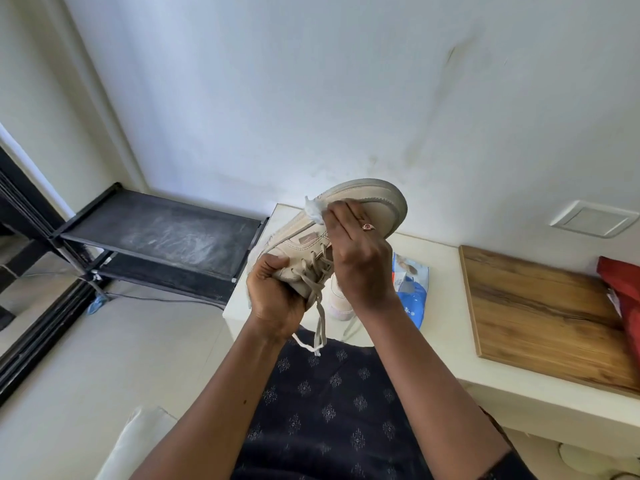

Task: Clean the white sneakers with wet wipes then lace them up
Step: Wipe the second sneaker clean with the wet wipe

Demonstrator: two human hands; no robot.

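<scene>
I hold a white sneaker (374, 199) up in front of me, tilted on its side, toe pointing away and up. My left hand (273, 299) grips it at the heel and collar. Its grey laces (317, 299) hang loose below that hand. My right hand (356, 251), with a ring on one finger, pinches a crumpled wet wipe (314, 211) against the sneaker's side near the sole edge. A second white sneaker (337, 303) stands on the white table (446, 306), mostly hidden behind my right wrist.
A blue and white wet wipe pack (412, 285) lies on the table right of my hands. Further right are a wooden board (540, 313) and a red item (623, 282). A black shoe rack (166, 237) stands left of the table against the wall.
</scene>
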